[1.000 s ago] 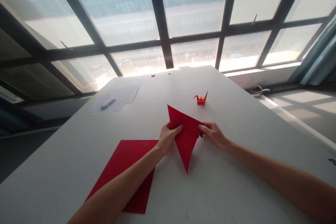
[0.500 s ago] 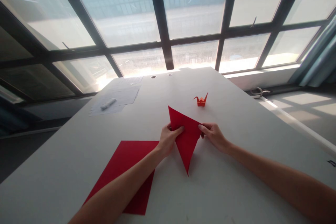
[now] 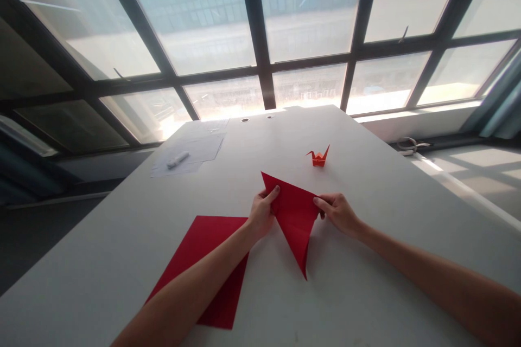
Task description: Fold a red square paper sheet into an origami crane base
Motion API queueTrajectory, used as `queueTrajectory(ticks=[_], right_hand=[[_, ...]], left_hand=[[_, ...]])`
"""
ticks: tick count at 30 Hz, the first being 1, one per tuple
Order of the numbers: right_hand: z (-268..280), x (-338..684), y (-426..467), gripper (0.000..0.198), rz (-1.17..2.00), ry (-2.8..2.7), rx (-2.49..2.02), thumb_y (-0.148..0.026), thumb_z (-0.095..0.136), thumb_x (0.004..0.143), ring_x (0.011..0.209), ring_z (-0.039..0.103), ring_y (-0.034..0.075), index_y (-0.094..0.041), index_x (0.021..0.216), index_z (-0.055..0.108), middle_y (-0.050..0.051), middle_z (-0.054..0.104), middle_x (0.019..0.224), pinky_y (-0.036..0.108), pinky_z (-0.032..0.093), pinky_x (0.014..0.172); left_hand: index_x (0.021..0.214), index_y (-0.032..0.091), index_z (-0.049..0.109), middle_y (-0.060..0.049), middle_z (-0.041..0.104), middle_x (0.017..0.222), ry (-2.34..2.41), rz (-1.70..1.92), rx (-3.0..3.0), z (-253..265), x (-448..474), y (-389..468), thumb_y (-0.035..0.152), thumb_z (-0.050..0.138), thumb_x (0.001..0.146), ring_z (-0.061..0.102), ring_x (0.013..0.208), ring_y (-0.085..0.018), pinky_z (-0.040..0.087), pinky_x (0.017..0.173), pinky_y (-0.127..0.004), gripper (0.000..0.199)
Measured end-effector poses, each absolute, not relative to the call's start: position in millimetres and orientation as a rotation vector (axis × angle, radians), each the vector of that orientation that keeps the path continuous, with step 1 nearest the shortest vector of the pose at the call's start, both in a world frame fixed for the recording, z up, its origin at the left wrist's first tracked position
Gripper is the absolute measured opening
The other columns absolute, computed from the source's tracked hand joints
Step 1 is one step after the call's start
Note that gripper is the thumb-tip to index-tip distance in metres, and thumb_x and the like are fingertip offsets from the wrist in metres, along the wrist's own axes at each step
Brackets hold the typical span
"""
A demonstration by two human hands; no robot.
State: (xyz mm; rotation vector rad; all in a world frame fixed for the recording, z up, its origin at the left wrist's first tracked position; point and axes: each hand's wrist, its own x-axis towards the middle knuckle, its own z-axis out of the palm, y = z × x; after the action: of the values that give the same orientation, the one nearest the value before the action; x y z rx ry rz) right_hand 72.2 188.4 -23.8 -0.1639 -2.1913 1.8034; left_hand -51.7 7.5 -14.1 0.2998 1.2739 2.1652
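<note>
A red sheet of paper (image 3: 293, 211), folded into a triangle, is held up over the table between both hands. My left hand (image 3: 262, 211) pinches its left side, thumb on the near face and fingers behind. At the upper right corner my right hand (image 3: 338, 213) grips the paper between thumb and fingers. One point of the triangle hangs down towards me, its layers slightly parted at the right edge. Flat on the table under my left forearm lies a red paper sheet (image 3: 203, 249), partly hidden by the arm.
A small orange-red paper crane (image 3: 319, 159) stands on the white table (image 3: 366, 293) beyond my right hand. White papers (image 3: 195, 143) lie at the far left, with a white tube-like object (image 3: 178, 160) on them. Large windows (image 3: 301, 5) rise behind the table.
The folded paper has tilted, its lower point swinging right and its top edge coming slightly lower. My left thumb has moved up and left on the paper. The whole view has shifted a little.
</note>
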Motion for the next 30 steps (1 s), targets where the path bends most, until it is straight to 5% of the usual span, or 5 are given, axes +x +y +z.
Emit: queueTrajectory(ticks=[30], right_hand=[[-24,76,192,0.039,1.707,-2.368,-0.168,-0.039,0.05,0.089,0.047,0.045,0.012,-0.016,0.06,0.061,0.0,0.057,0.05,0.023,0.031,0.047]], left_hand=[[0.098,0.011,0.07,-0.014,0.074,0.105,1.189,2.469,0.182,-26,-83,5,0.029,0.071,0.085,0.07,0.1,-0.023,0.053,0.091,-0.032,0.022]])
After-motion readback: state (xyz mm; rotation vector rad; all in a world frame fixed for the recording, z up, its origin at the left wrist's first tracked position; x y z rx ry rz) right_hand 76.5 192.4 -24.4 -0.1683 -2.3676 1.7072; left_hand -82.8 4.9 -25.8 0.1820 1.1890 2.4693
